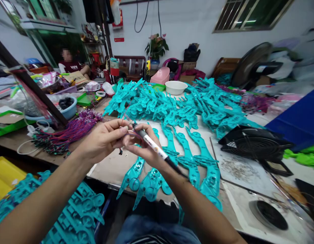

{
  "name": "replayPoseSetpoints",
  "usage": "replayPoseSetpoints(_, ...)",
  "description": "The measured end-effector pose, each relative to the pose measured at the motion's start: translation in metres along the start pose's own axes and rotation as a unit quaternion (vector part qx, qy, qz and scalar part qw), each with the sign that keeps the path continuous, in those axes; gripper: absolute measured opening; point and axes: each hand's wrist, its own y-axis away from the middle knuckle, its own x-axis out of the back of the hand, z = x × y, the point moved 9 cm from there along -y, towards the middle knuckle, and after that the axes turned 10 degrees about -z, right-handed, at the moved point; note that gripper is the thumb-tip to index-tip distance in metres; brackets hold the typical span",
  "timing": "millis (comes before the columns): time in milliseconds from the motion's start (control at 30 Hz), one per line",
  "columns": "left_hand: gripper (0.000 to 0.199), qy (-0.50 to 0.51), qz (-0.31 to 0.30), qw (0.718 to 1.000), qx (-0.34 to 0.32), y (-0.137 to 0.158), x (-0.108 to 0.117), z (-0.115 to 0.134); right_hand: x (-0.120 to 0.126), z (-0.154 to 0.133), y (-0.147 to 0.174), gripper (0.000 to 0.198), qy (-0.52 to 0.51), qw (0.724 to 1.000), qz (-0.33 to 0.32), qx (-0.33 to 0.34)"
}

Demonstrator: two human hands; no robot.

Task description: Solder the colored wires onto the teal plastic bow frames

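Note:
My left hand (102, 140) is closed, its thumb and forefinger pinching thin red and purple wires (125, 113). My right hand (144, 144) touches it at the fingertips and is wrapped round a pen-shaped soldering iron (153, 145) with a white and black handle. The iron slants up and left; its tip is hard to make out among the fingers and wires. Below and right of the hands, several teal plastic parts (183, 149) lie in a row on the table board (106, 169). A small black connector (120, 151) hangs beneath my left hand.
Teal parts are heaped at the back (147, 101) and in a pile at lower left (70, 210). A wire bundle (73, 130) lies left, near a blue basin (69, 110). At right stand a black fan (250, 142) and a round spool (268, 215). A person (70, 64) sits behind.

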Motion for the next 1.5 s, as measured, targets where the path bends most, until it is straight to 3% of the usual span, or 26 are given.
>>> replayPoseSetpoints(67, 0.024, -0.026, -0.005, 1.0, 0.006, 0.006, 0.005, 0.004, 0.003, 0.01, 0.013, 0.041, -0.058, 0.995, -0.02, -0.076)
replayPoseSetpoints(167, 0.022, -0.114, -0.005, 0.993, 0.037, 0.017, 0.027, 0.001, 0.036, 0.001, 0.041, 0.039, -0.055, 0.99, -0.025, -0.131)
replayPoseSetpoints(300, 0.015, -0.266, -0.082, 0.949, 0.146, 0.024, 0.044, -0.049, 0.087, -0.007, 0.068, 0.026, 0.165, 0.962, -0.066, -0.209)
replayPoseSetpoints(367, 0.015, -0.324, -0.113, 0.923, 0.175, 0.023, 0.046, -0.085, 0.097, -0.004, 0.07, 0.017, 0.317, 0.92, -0.118, -0.197)
replayPoseSetpoints(433, 0.013, -0.37, -0.104, 0.908, 0.166, 0.02, 0.046, -0.117, 0.097, 0.005, 0.066, 0.008, 0.46, 0.86, -0.155, -0.157)
replayPoseSetpoints(533, 0.012, -0.434, -0.088, 0.878, 0.18, 0.018, 0.046, -0.161, 0.097, 0.029, 0.058, 0.011, 0.598, 0.775, -0.153, -0.135)
replayPoseSetpoints(633, 0.014, -0.472, -0.086, 0.852, 0.21, 0.023, 0.044, -0.189, 0.094, 0.052, 0.054, 0.022, 0.635, 0.745, -0.151, -0.141)
replayPoseSetpoints(767, 0.016, -0.453, -0.05, 0.862, 0.221, 0.039, 0.045, -0.196, 0.084, 0.059, 0.057, 0.029, 0.609, 0.767, -0.165, -0.117)
replayPoseSetpoints(867, 0.016, -0.421, -0.006, 0.88, 0.222, 0.049, 0.052, -0.188, 0.079, 0.058, 0.058, 0.027, 0.59, 0.78, -0.182, -0.101)
replayPoseSetpoints(1033, 0.028, -0.3, 0.06, 0.923, 0.236, 0.042, 0.067, -0.165, 0.073, 0.068, 0.019, 0.029, 0.579, 0.789, -0.194, -0.064)
replayPoseSetpoints(1133, 0.039, -0.202, 0.08, 0.929, 0.299, 0.034, 0.072, -0.172, 0.075, 0.097, -0.01, 0.031, 0.548, 0.806, -0.196, -0.111)
replayPoseSetpoints(1233, 0.047, -0.133, 0.107, 0.933, 0.317, 0.027, 0.077, -0.184, 0.072, 0.118, -0.012, 0.035, 0.524, 0.818, -0.175, -0.16)
replayPoseSetpoints(1300, 0.048, -0.111, 0.116, 0.936, 0.313, 0.023, 0.078, -0.191, 0.064, 0.116, 0.004, 0.028, 0.478, 0.854, -0.132, -0.155)
replayPoseSetpoints(1400, 0.046, -0.088, 0.112, 0.942, 0.304, 0.021, 0.077, -0.197, 0.049, 0.109, 0.039, 0.02, 0.322, 0.932, -0.056, -0.155)
replayPoseSetpoints(1500, 0.042, -0.073, 0.107, 0.947, 0.293, 0.02, 0.074, -0.196, 0.032, 0.113, 0.063, 0.023, 0.236, 0.954, -0.017, -0.181)
